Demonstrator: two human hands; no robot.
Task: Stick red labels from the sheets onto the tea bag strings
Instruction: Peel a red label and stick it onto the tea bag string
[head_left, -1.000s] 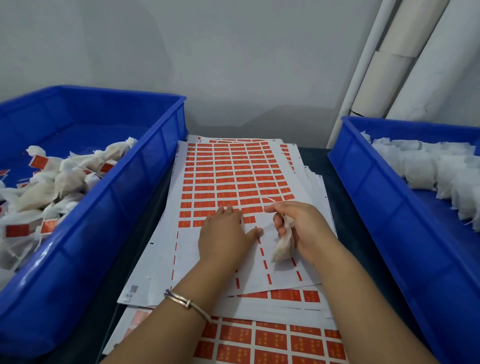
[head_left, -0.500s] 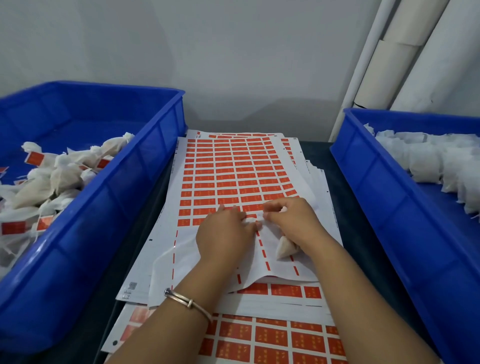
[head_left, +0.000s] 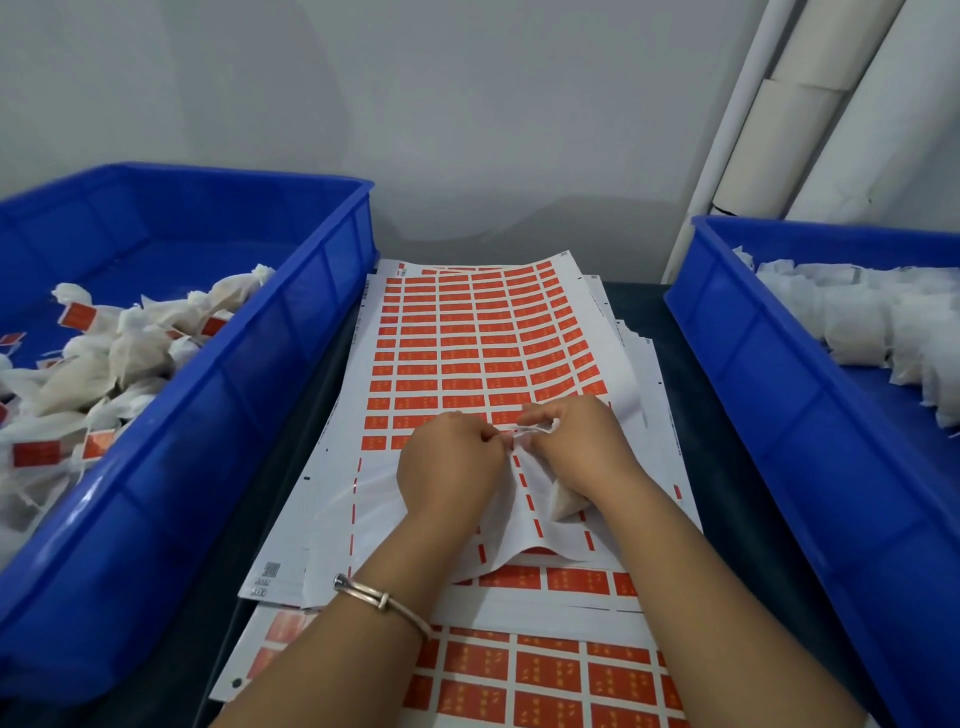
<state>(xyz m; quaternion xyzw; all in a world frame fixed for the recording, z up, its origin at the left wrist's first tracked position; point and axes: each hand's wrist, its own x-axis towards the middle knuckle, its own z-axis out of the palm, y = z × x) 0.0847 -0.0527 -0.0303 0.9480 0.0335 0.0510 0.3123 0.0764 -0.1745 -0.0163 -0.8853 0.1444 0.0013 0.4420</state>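
Hands have met over the white sheet of red labels (head_left: 483, 332), its right edge now lifted. Left hand (head_left: 449, 470) pinches a label; right hand (head_left: 574, 452) grips the white tea bag (head_left: 563, 506), string likely going on.

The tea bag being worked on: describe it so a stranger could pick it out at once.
Find the label sheets lying between the two blue bins. Both hands meet over the top sheet; the tea bag pokes out beneath the right hand. It is the only bag outside a bin.
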